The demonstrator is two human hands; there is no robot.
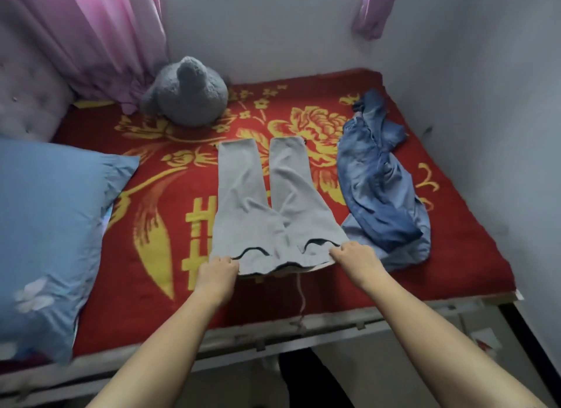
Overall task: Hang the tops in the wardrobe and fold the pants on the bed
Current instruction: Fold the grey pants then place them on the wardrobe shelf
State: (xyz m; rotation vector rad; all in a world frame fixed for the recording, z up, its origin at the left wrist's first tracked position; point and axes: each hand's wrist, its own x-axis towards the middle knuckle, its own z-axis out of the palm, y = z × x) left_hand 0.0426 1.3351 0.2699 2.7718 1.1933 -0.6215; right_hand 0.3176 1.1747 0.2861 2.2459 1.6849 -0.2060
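Note:
Grey sweatpants (258, 201) lie spread flat on the bed, legs pointing away from me and waistband nearest me. My left hand (217, 269) grips the left end of the waistband. At the right end of the waistband my right hand (353, 254) grips the cloth. A drawstring hangs from the waistband toward the bed's front edge. Crumpled blue jeans (381, 183) lie just right of the sweatpants, partly over a lighter blue garment.
The bed carries a red blanket with yellow flowers (170, 213). A blue pillow (48, 231) lies at the left, a grey plush toy (188, 93) at the back. Pink curtains (100, 37) hang back left. Walls close in behind and right.

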